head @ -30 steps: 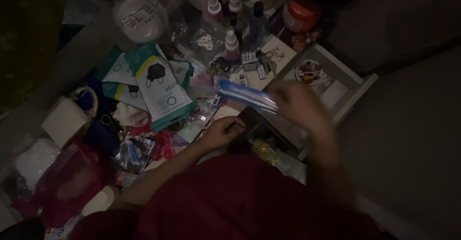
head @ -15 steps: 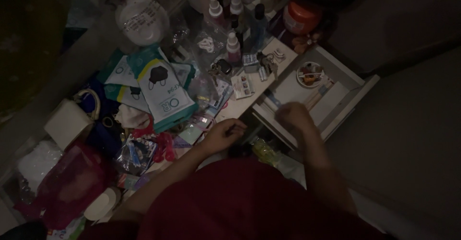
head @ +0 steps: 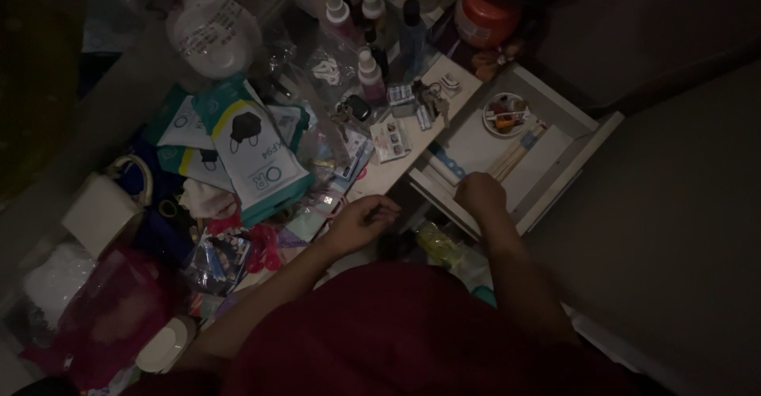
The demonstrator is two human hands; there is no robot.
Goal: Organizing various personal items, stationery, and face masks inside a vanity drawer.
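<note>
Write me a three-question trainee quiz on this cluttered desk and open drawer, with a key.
1. True or false: the right hand rests at the near edge of the open white drawer.
2. Multiple choice: what lies in the drawer's far corner? A) a small round dish of bits B) a book C) a shoe
3. Fill in: the left hand is at the desk edge, near the pile of face mask packets that lies to its ____.

Key: 1 true; 2 A; 3 left.

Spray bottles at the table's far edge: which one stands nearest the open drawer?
The dark blue bottle; the pink-bodied, white-capped ones stand further left of the drawer.
</note>
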